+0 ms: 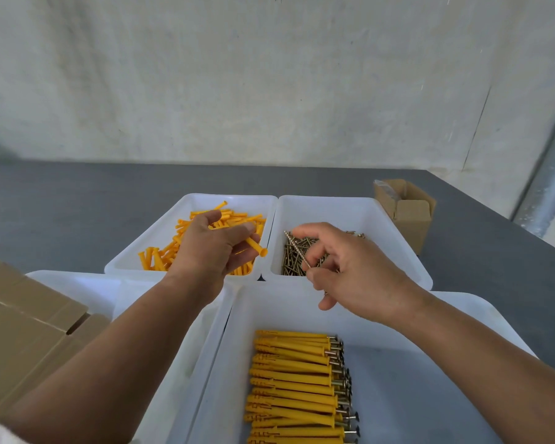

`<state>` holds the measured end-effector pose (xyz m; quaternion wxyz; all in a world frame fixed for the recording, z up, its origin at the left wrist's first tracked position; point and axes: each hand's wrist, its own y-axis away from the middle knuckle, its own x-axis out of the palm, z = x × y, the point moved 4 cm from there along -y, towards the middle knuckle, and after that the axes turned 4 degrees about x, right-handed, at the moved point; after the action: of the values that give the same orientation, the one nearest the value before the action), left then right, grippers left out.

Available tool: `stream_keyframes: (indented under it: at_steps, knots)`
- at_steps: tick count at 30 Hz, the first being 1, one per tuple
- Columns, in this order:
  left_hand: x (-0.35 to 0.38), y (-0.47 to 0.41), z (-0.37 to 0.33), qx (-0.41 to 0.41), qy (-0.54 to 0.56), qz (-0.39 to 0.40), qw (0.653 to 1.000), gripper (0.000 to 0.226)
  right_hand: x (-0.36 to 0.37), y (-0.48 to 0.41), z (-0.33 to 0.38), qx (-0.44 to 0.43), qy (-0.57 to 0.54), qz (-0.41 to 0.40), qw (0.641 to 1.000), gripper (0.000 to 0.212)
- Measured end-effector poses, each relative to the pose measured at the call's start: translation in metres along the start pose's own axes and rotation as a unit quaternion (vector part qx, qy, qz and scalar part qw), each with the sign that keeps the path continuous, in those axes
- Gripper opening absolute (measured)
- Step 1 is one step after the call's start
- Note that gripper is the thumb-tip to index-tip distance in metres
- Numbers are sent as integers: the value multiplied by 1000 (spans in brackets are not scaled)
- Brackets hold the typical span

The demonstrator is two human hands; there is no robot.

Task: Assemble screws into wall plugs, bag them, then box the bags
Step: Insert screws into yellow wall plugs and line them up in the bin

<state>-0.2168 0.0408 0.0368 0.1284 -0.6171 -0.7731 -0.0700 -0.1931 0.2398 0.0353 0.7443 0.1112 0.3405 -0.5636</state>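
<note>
Grey table (77,203); on it the near bin (269,302) holds assembled plugs (292,379); left hand (212,248) grips one light, stiff wall plug (255,246) by its body, above the plug bin (228,196); right hand (350,267) pinches a thin, probably slippery screw (297,251) over the screw bin (327,198); a cardboard box (407,216) stands aside, blocking nothing.

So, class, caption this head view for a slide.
Left hand holds an orange wall plug; right hand pinches a screw.

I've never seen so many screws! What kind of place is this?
Probably a packing workshop: bins of orange wall plugs and screws, a cardboard box on the grey table.
</note>
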Motion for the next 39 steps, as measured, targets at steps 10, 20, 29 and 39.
stream_keyframes:
  at_steps: [10, 20, 29, 39]
  knots:
    - [1, -1, 2, 9, -10, -2, 1000, 45, 10, 4, 1, 1, 32, 53, 998, 43]
    - [2, 0, 1, 23, -43, -9, 999, 39, 10, 5, -1, 18, 44, 60, 997, 42]
    - [4, 5, -3, 60, -68, -8, 996, 38, 9, 5, -2, 45, 54, 60, 996, 41]
    - [11, 9, -4, 91, -78, 29, 992, 34, 5, 5, -2, 58, 44, 46, 996, 38]
